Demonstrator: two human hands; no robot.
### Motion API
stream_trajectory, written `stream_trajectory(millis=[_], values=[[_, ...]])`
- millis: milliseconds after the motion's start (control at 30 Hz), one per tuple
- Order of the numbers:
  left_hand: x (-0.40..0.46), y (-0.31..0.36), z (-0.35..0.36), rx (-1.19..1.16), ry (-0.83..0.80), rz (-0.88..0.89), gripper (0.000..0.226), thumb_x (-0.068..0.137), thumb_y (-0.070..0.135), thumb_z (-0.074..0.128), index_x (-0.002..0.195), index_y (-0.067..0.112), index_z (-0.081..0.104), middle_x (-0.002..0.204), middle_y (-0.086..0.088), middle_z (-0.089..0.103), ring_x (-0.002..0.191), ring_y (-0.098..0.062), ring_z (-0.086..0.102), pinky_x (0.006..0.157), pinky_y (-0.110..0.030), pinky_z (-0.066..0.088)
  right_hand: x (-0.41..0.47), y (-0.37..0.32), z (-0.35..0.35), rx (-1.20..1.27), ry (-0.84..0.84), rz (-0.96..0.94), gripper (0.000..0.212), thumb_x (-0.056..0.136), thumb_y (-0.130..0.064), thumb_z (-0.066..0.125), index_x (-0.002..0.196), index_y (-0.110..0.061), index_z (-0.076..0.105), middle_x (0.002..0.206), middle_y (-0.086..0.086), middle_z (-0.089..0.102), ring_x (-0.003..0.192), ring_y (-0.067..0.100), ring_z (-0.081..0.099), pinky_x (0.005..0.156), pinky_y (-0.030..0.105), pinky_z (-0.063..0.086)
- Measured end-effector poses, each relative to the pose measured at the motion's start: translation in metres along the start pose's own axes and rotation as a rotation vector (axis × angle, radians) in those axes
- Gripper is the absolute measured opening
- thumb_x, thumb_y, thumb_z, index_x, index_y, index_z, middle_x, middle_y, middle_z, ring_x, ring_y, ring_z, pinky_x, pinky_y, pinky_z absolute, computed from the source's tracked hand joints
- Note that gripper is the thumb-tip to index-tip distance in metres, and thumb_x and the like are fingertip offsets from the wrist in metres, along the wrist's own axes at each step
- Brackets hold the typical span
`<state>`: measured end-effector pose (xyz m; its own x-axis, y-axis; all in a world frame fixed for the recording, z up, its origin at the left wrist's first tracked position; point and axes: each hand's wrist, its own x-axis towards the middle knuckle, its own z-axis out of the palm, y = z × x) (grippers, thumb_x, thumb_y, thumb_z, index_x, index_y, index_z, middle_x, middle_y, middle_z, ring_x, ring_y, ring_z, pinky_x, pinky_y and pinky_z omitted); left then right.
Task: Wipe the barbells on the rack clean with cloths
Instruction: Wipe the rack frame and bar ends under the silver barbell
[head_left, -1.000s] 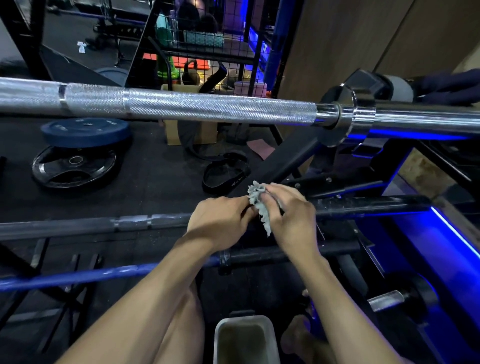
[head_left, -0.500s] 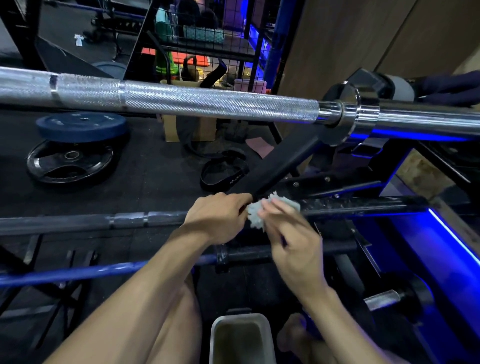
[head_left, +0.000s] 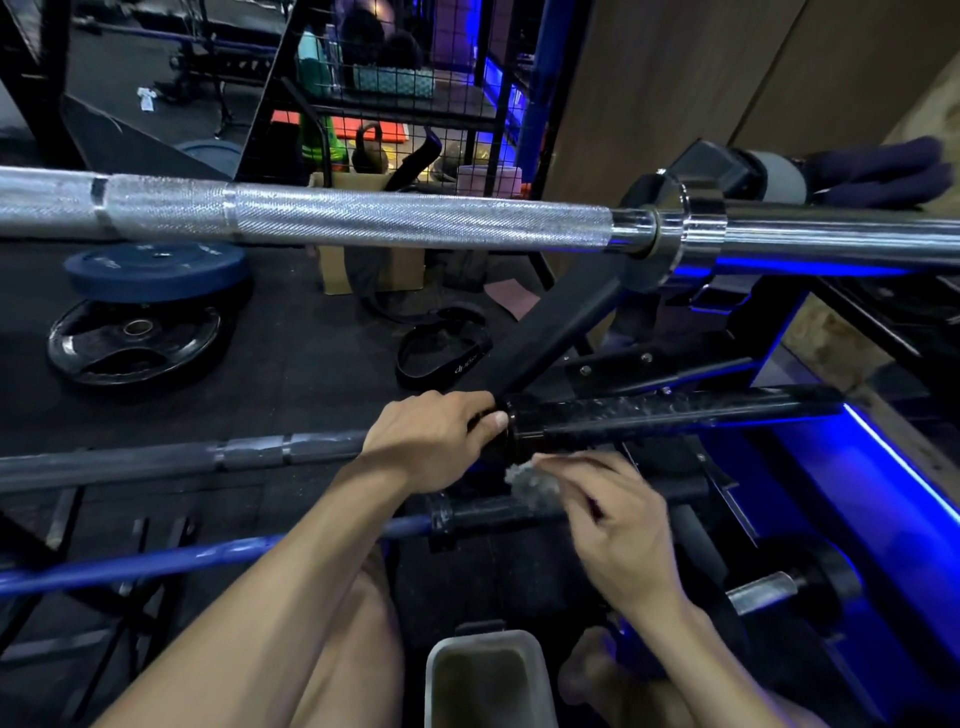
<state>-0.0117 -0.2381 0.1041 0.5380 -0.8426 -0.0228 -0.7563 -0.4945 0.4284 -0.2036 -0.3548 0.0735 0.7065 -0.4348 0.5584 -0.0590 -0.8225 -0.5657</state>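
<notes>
Left hand (head_left: 434, 441) wrapped around dark barbell (head_left: 649, 413) at the sleeve collar, fingers curled over the bar, thumb tip against the collar. Right hand (head_left: 618, 535) just below that bar, blurred, fingers pinching a small crumpled grey cloth (head_left: 530, 480), cloth apart from the bar. Chrome barbell (head_left: 363, 218) racked above, blue barbell (head_left: 156, 564) lower down. Weight plates (head_left: 140, 332) on floor at left. Grey bin (head_left: 488, 675) at bottom centre.

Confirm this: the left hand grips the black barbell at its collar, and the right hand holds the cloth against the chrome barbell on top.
Not quite. In the head view the left hand grips the black barbell, but the right hand holds the cloth just below that black barbell, far from the chrome barbell.
</notes>
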Motion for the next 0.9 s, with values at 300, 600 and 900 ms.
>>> stream_trajectory(millis=[300, 600, 900], values=[[0.006, 0.007, 0.000, 0.017, -0.024, -0.094, 0.042, 0.105, 0.056, 0.027, 0.094, 0.029, 0.056, 0.089, 0.003, 0.065, 0.085, -0.030, 0.056, 0.070, -0.041, 0.036, 0.078, -0.008, 0.010, 0.172, 0.092, 0.210, 0.020, 0.097, -0.009, 0.062, 0.106, -0.021, 0.074, 0.107, -0.011, 0.072, 0.101, 0.007, 0.067, 0.092, 0.034, 0.053], [0.009, 0.004, -0.004, -0.027, -0.063, -0.082, 0.045, 0.105, 0.056, 0.028, 0.088, 0.025, 0.056, 0.088, 0.004, 0.065, 0.088, -0.027, 0.058, 0.072, -0.040, 0.038, 0.000, 0.008, 0.029, -0.156, -0.188, -0.114, 0.036, 0.086, -0.003, 0.064, 0.113, -0.027, 0.063, 0.112, -0.008, 0.049, 0.101, 0.021, 0.056, 0.078, 0.037, 0.056], [0.011, 0.001, -0.001, -0.021, -0.054, -0.057, 0.045, 0.105, 0.056, 0.027, 0.087, 0.027, 0.057, 0.088, 0.006, 0.068, 0.090, -0.026, 0.061, 0.071, -0.039, 0.039, 0.023, -0.020, 0.025, -0.111, 0.111, 0.010, 0.016, 0.100, -0.019, 0.059, 0.109, -0.016, 0.071, 0.111, -0.004, 0.053, 0.098, 0.016, 0.058, 0.077, 0.029, 0.051]])
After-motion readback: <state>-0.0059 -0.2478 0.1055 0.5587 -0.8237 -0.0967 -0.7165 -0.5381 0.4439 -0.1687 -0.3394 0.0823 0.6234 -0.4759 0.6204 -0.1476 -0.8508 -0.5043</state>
